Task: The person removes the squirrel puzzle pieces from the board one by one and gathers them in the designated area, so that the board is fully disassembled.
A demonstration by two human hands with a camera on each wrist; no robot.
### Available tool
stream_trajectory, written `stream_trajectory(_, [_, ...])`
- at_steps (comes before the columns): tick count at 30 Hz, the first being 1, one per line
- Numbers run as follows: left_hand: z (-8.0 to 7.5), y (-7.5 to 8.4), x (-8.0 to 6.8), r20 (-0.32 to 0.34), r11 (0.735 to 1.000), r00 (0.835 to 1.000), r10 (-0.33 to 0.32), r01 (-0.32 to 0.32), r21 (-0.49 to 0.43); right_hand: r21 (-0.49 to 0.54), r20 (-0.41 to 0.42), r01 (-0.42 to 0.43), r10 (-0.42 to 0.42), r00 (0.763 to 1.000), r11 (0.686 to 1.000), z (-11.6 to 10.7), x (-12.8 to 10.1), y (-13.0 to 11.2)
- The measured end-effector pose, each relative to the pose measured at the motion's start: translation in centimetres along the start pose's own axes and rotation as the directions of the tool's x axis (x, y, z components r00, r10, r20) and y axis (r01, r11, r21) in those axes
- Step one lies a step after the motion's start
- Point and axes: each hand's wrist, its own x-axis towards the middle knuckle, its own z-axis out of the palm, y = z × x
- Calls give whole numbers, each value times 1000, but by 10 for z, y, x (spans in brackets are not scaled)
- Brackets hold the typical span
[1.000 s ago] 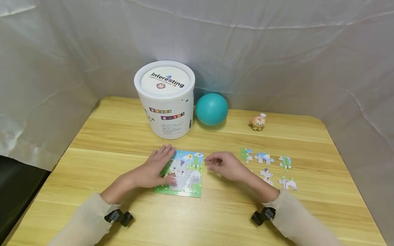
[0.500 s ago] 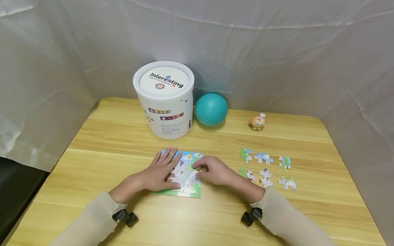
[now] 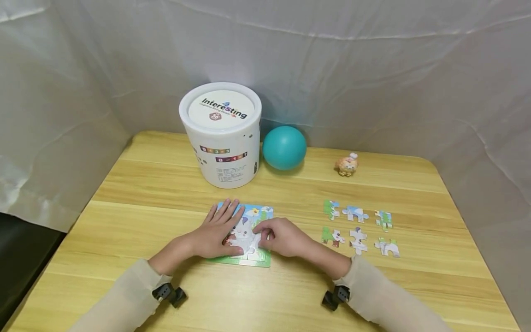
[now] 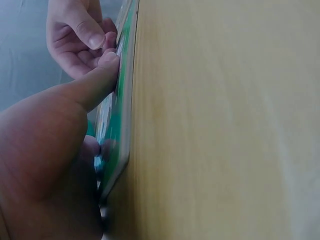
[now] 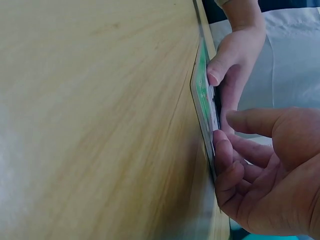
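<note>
A square picture puzzle in a green board (image 3: 260, 216) lies on the wooden table (image 3: 166, 184) in front of me. My left hand (image 3: 217, 228) rests flat on the board's left half with straight fingers; its thumb (image 4: 100, 75) presses the board's face (image 4: 117, 125). My right hand (image 3: 277, 236) is on the right half, fingers curled, with their tips hooked on a piece set in the board (image 5: 202, 95). In the right wrist view its thumb (image 5: 252, 122) stands slightly off the board. Most of the picture is hidden under both hands.
Several loose puzzle pieces (image 3: 355, 213) lie in two rows right of the board. Behind it stand a white lidded tub (image 3: 221, 138), a teal ball (image 3: 284, 147) and a small orange figurine (image 3: 347, 165). White cloth walls (image 3: 373, 69) close in the table.
My right hand has moved left from beside the board onto its right half and curled its fingers there. My left hand slid slightly along the board and stays flat.
</note>
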Motion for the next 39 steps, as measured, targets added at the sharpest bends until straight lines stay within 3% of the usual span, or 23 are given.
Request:
stream_trajectory(18, [0, -1, 1, 2, 1000, 1000, -4, 4, -12, 64, -50, -64, 67, 997, 996, 6, -1, -2])
stream_trajectory(26, [0, -1, 0, -2, 1000, 1000, -4, 4, -21, -20, -58, -95, 94, 994, 995, 11, -3, -5])
stream_trajectory(39, [1, 0, 0, -8, 1000, 1000, -5, 5, -18, -84, -92, -53, 46, 995, 995, 15, -8, -11])
